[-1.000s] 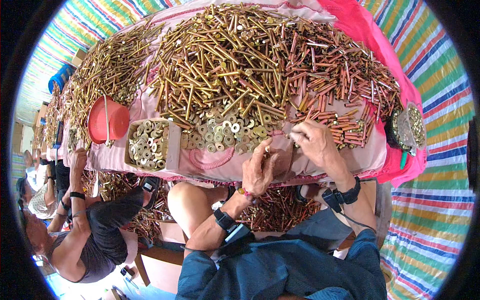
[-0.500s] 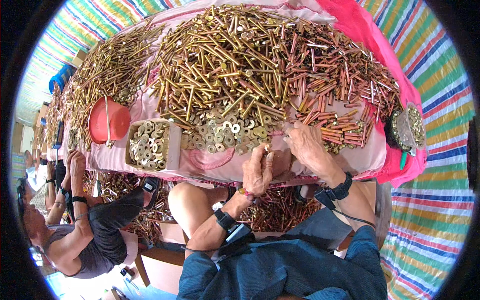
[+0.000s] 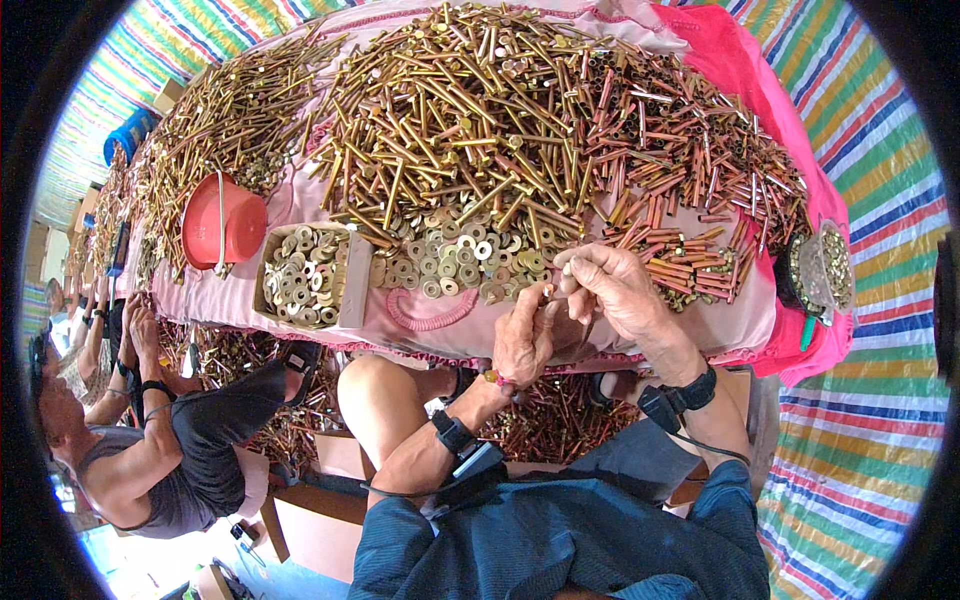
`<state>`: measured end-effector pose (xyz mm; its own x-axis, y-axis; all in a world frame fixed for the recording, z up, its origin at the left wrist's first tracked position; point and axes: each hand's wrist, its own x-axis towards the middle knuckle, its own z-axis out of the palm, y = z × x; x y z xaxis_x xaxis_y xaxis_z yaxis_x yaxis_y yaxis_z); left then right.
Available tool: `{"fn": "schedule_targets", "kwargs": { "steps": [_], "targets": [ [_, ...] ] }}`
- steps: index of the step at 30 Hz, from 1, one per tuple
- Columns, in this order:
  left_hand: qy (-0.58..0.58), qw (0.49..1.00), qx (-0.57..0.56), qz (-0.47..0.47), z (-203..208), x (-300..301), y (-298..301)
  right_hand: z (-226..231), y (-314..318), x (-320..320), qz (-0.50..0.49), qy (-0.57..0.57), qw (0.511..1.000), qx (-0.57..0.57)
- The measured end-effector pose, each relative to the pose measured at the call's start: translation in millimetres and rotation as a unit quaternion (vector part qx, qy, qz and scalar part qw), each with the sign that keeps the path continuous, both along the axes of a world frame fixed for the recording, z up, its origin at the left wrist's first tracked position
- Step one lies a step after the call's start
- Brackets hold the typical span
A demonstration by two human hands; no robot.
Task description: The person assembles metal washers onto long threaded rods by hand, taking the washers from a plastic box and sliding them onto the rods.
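Head | hands: left hand (image 3: 523, 345) closed round metal piece (image 3: 547, 291), right hand (image 3: 622, 292) curled, contents unclear | any lettering illegible

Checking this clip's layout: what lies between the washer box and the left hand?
In the head view: a curved pink band and pink cloth, loose washers beyond.

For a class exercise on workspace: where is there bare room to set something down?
Bare pink cloth shows around the coil, between washer box and left hand; another patch lies between reddish tubes and near edge, right of the right hand. Heaped bolts crowd the far side.
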<state>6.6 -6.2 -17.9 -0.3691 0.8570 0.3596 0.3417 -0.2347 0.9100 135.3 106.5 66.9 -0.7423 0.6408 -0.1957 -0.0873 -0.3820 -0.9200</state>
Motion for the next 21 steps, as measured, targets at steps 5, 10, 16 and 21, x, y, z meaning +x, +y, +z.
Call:
{"fn": "schedule_targets", "kwargs": {
  "steps": [5, 10, 16, 21],
  "targets": [
    [0.006, 1.000, 0.007, 0.000, 1.5, 2.3, 2.2, -1.0, -5.2, -2.4, 0.003, -0.088, 0.986, 0.143],
    [-0.008, 1.000, 0.001, -0.012, 3.9, 0.1, -0.4, 4.5, -15.6, -9.6, -0.012, -0.120, 0.909, 0.398],
    [0.017, 1.000, 0.012, -0.020, -1.6, -1.6, -0.1, 0.4, -12.1, -3.3, -0.003, -0.115, 0.870, 0.479],
    [0.018, 0.999, 0.016, -0.025, 3.6, -2.3, -2.3, 3.6, -12.8, 0.5, 0.016, -0.081, 0.958, 0.276]
  ]
}}
